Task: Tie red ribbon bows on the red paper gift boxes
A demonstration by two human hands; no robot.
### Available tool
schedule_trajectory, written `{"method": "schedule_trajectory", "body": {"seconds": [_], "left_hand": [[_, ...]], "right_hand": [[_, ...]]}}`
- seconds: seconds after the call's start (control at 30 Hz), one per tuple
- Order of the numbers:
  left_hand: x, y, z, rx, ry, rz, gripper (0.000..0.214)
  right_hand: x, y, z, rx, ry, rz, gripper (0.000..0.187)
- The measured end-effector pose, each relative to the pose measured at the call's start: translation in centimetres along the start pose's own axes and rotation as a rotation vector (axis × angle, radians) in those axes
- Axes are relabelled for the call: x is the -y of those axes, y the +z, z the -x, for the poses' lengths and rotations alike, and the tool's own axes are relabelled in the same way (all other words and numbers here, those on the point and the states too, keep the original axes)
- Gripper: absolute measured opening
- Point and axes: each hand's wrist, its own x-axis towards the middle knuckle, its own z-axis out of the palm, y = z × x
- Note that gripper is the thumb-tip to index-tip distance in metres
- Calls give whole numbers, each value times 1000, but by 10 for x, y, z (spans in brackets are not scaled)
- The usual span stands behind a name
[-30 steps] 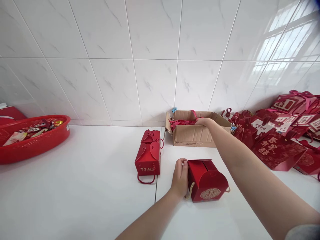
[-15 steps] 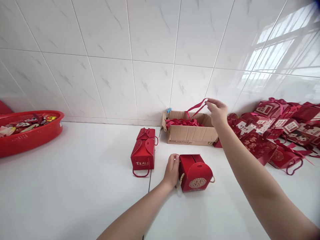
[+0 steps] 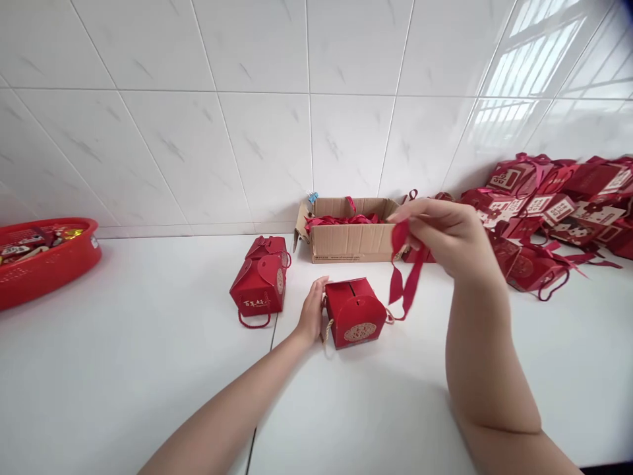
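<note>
A red gift box (image 3: 357,313) with a gold round emblem and cord handles sits on the white counter, its top flaps folded in with a slot between them. My left hand (image 3: 311,310) is against its left side, holding it, some fingers hidden. Above and to the right, my right hand (image 3: 448,236) pinches a dark red ribbon (image 3: 409,280), which dangles in a loop beside the box's right handle. Behind is a cardboard box (image 3: 359,244) with more red ribbons (image 3: 341,221) inside.
Two red gift boxes (image 3: 260,280) stand one behind the other at left. A red plastic basket (image 3: 54,267) with wrapped sweets is at far left. Several ribbon-tied red boxes (image 3: 539,204) are piled at right, by the tiled wall (image 3: 267,152).
My right hand has drawn the ribbon out of the cardboard box, bringing it towards me near the gift box. My left hand stays at the gift box. The view has shifted.
</note>
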Motion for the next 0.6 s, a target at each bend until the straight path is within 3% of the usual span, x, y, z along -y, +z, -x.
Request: {"method": "schedule_trajectory", "body": {"seconds": [0.07, 0.13, 0.27, 0.43, 0.53, 0.6], "left_hand": [[-3, 0, 1, 47, 22, 62, 60], [-7, 0, 4, 100, 55, 98, 64], [-9, 5, 17, 103, 73, -38, 61], [-10, 11, 44, -122, 187, -372, 53], [-39, 16, 53, -245, 285, -518, 51], [-72, 24, 54, -204, 350, -521, 45]], "right_hand": [[1, 6, 1, 148, -65, 57, 26], [4, 9, 2, 213, -107, 80, 27], [9, 6, 4, 105, -152, 95, 18], [14, -5, 7, -37, -119, 148, 4], [20, -8, 9, -66, -60, 135, 2], [22, -7, 10, -79, -49, 116, 4]]}}
